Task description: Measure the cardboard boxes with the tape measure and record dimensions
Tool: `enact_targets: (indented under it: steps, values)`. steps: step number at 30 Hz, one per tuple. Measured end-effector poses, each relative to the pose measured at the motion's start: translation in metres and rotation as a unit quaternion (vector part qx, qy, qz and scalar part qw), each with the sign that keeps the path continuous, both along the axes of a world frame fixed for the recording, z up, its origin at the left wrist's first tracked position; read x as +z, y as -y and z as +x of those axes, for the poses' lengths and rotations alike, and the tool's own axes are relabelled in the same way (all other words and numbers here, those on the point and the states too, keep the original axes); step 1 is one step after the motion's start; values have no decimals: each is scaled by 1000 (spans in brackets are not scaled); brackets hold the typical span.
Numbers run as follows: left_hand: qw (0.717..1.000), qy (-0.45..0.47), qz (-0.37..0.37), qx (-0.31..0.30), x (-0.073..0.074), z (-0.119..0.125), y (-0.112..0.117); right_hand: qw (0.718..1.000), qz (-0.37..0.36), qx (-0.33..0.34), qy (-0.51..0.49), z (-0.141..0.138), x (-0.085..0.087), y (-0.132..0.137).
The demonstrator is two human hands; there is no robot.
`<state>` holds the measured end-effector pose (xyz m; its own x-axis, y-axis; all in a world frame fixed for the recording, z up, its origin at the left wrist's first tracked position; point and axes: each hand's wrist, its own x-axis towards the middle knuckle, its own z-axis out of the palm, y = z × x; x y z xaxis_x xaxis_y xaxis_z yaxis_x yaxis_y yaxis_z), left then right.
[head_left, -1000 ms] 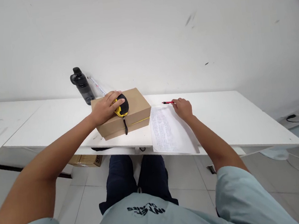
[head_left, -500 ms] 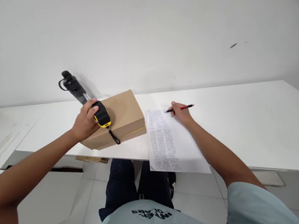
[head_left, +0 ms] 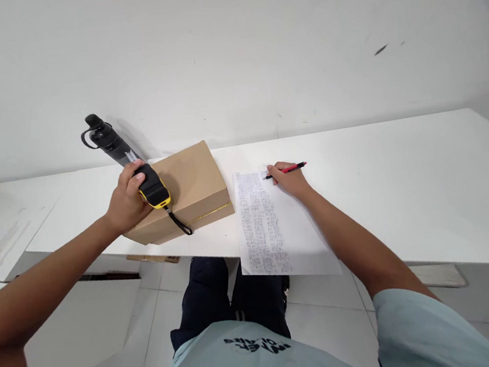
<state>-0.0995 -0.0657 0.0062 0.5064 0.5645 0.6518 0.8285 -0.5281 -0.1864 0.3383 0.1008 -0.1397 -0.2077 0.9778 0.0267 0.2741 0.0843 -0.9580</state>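
Note:
My left hand (head_left: 127, 200) is wrapped round a black and yellow tape measure (head_left: 153, 185), held over the left part of a brown cardboard box (head_left: 195, 177). A black wrist strap hangs from its end in front of the box. My right hand (head_left: 288, 178) grips a red and black pen (head_left: 293, 168), its tip at the upper part of a paper sheet (head_left: 306, 241). Columns of dense handwriting cover the sheet's left side, and its lower edge overhangs the table. Behind my left hand stands a dark water bottle (head_left: 110, 143) with a loop on its cap.
The long white table (head_left: 404, 189) runs along a white wall (head_left: 229, 49). At the left, another white surface (head_left: 6, 228) bears a brownish smear. A flat cardboard piece (head_left: 153, 258) shows below the table's front edge. My legs are under the table.
The camera view has shifted slightly, so the box, bottle and sheet appear a little further left. The pen is tilted a bit differently in my right hand. Both hands keep their holds.

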Motion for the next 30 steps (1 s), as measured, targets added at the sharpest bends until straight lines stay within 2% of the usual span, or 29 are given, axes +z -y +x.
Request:
enact_targets:
  steps: [5, 11, 15, 19, 23, 30]
  values:
    - [999, 7, -28, 31, 0, 0, 1, 1000, 12, 0, -18, 0, -3, -2]
    - [999, -35, 26, 4, 0, 2, -1, 1000, -11, 2, -25, 0, -3, -1]
    - [999, -21, 6, 29, -1, 1, 0, 1000, -15, -4, -21, 0, 0, 0]
    - [999, -29, 5, 21, -3, 0, -1, 1000, -13, -14, -17, -1, 0, -1]
    - [998, -11, -25, 48, -2, 2, -1, 999, -12, -22, -23, -2, -2, -3]
    - [1000, -16, -14, 18, 1, 4, 2, 999, -14, -15, -34, -4, -4, -3]
